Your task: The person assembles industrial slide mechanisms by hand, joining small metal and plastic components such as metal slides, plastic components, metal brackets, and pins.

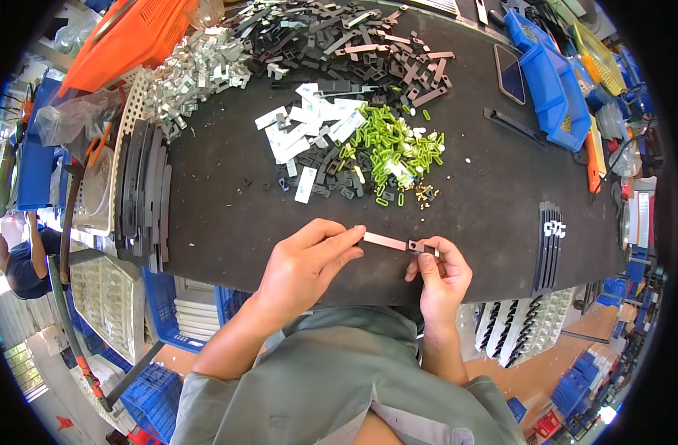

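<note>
Over the near edge of the dark table, I hold a slim flat bar (386,241) that looks pinkish where light hits it. My left hand (298,263) pinches its left end between thumb and fingers. At the other end, the fingers of my right hand (444,280) close around the bar and a small dark fitting (414,247). Part of that end is hidden by the fingertips. Beyond my hands lie a heap of green oblong rings (387,141), white packets (302,137), small black clips (328,178) and tiny brass-coloured bits (426,196).
Farther back are piles of dark bars (346,37) and silvery metal brackets (198,74). Long dark strips (142,196) line the left edge; black strips (549,256) lie at right. A phone (509,74) sits beside blue bins (558,96). An orange basket (135,44) stands far left.
</note>
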{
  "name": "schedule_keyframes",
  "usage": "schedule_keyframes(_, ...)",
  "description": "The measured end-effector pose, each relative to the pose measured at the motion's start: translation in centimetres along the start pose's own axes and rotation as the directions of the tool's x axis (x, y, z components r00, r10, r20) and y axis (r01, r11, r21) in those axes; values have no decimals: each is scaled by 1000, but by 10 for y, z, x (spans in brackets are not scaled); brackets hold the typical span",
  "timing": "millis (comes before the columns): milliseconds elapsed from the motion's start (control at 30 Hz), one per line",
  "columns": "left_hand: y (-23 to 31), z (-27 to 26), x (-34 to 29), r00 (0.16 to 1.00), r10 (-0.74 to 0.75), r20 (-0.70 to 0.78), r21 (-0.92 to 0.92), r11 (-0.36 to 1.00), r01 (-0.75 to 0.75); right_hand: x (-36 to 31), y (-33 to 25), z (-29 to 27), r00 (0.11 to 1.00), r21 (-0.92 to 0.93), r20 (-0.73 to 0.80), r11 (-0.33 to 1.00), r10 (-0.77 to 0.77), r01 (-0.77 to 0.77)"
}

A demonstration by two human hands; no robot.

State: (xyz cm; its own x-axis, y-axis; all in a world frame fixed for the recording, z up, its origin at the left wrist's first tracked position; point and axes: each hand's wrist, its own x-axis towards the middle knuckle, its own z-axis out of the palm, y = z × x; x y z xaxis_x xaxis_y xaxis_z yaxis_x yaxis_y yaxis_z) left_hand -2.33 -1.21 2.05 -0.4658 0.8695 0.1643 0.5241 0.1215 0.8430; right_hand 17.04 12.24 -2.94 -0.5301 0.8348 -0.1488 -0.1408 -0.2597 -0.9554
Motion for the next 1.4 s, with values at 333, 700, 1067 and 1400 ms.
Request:
schedule_keyframes(333, 1, 1, -2, 919, -389, 71, -213, 894, 395, 5, -1, -2, 998, 39, 24, 998, 53, -54)
schedule_keyframes(700, -13, 7, 3, 995, 81, -51, -72, 994, -85, 8, -3, 3, 998, -9, 21, 998, 62, -62)
schedule_keyframes(1067, -2, -17, 7, 881, -339, 330, -192, 890, 414, 1, -8, 1, 996, -98, 73, 994, 58, -50)
schedule_keyframes(1400, -9, -19, -8, 949, -232, 215, -89, 963, 256, -8, -24, 16, 991, -238, 131, 971, 33, -1)
